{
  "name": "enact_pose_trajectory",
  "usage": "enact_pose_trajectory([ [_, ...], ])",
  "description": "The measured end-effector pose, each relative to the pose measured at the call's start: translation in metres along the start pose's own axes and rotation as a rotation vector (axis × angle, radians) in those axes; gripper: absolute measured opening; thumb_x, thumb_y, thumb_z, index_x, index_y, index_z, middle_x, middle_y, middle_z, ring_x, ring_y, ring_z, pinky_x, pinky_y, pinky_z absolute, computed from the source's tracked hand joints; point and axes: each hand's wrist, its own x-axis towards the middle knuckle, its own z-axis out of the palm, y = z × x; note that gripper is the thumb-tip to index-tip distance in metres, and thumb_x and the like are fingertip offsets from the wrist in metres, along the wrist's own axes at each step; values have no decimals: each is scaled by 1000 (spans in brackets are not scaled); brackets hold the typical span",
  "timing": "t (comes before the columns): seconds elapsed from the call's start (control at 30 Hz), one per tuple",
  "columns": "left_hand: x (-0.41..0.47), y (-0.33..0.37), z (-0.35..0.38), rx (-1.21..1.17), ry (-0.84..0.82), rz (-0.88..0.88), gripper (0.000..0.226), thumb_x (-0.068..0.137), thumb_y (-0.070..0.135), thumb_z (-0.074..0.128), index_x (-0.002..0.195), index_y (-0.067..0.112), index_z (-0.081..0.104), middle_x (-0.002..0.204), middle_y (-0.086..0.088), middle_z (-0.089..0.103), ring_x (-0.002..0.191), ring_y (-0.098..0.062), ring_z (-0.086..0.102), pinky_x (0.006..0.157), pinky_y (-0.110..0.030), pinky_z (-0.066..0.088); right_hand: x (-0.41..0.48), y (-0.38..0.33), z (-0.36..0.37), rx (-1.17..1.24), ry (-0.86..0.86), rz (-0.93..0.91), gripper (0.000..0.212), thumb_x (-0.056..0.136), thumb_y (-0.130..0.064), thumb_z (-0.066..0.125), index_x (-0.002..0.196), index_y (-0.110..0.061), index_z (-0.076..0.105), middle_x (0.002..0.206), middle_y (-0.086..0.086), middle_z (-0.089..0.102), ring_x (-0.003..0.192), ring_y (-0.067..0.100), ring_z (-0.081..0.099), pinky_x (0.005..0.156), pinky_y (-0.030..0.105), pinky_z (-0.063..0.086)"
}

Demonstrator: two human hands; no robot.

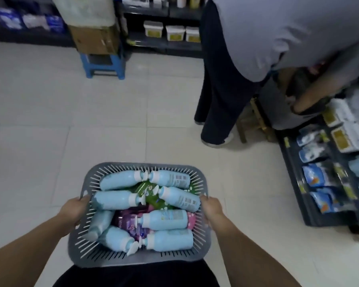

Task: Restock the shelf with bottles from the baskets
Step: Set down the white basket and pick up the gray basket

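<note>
Pale-blue bottles (112,200) lie on their sides in a grey slatted basket (133,258), over green and purple packs (128,221), between the two sets of fingers (82,200). The left hand (73,212) grips the basket's left rim and the right hand (212,208) its right rim, fingers curled round the edges, above the tiled floor (122,121). Ahead and right of the right fingers, a low dark shelf (294,183) carries blue packets while another person (278,38) bends toward it. Far ahead of the left fingers, a cardboard box (93,38) sits on a blue stool (104,66).

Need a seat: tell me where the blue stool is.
Head view, upper left: the stool stands under a cardboard box, left of the dark shelf.
</note>
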Motion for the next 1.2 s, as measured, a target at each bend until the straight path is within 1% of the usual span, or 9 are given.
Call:
enact_pose_trajectory([
  [0.07, 12, 19, -11, -31, 9, 4, 38, 98, 30, 45, 95, -5, 57, 66, -12, 50, 54, -25, 50, 52, -32, 40, 13, -43, 5, -52, -11, -13, 32, 95, -28, 47, 78, -4, 58, 70, 9, 59, 60, 23, 55, 54, 26, 40],
  [0.17, 34, 43, -28, -128, 27, 2, 22, 94, 21, 53, 86, 1, 57, 75, -13, 52, 59, -19, 46, 55, -35, 42, 38, -113, 23, -155, -18, -68, 31, 95, -28, 49, 78, -4, 60, 74, 11, 62, 74, 29, 61, 63, 29, 47],
  [0.27, 69, 67, -47, -217, 45, -18, 20, 81, 13, 62, 65, 6, 52, 62, -10, 51, 52, -18, 42, 47, -26, 31, 68, -182, 53, -244, -29, -153, 32, 94, -30, 49, 74, -7, 59, 78, 14, 63, 78, 31, 61, 65, 32, 46],
  [0.37, 114, 111, -79, -236, 27, -19, 27, 85, 0, 53, 61, 9, 46, 58, -6, 46, 52, -18, 40, 46, -25, 29, 94, -245, 80, -329, -21, -214, 35, 95, -34, 47, 84, -4, 60, 86, 19, 62, 83, 33, 60, 68, 33, 42],
  [0.53, 189, 170, -125, -168, 39, -32, 24, 84, 15, 50, 61, 11, 44, 63, -5, 45, 63, -22, 46, 50, -26, 32, 122, -347, 116, -378, -24, -194, 38, 94, -35, 48, 89, 0, 62, 82, 18, 63, 80, 32, 60, 70, 38, 46],
  [0.67, 230, 213, -155, -221, 69, -128, 27, 89, 1, 48, 64, 8, 45, 61, -8, 46, 56, -22, 43, 55, -28, 35, 131, -444, 149, -432, -94, -249, 37, 98, -32, 41, 91, -1, 60, 77, 12, 59, 70, 26, 56, 63, 29, 43],
  [0.8, 284, 261, -183, -252, 105, -164, 25, 88, 0, 50, 64, 6, 45, 56, -10, 43, 44, -18, 36, 45, -23, 27, 159, -521, 182, -433, -153, -257, 40, 97, -33, 44, 104, 2, 62, 98, 21, 64, 87, 31, 60, 70, 34, 44],
  [0.97, 356, 340, -220, -247, 125, -146, 29, 88, 0, 53, 61, 7, 44, 54, -9, 42, 44, -20, 36, 43, -24, 27, 215, -628, 221, -422, -208, -233, 34, 94, -33, 49, 82, -4, 61, 81, 15, 64, 75, 27, 58, 66, 34, 42],
  [1.2, 435, 451, -284, -314, 110, -109, 22, 87, 2, 54, 67, 6, 47, 58, -10, 45, 46, -19, 36, 44, -23, 28, 256, -776, 259, -412, -200, -243, 34, 95, -33, 50, 73, -7, 57, 66, 10, 57, 53, 21, 48, 48, 28, 34],
])
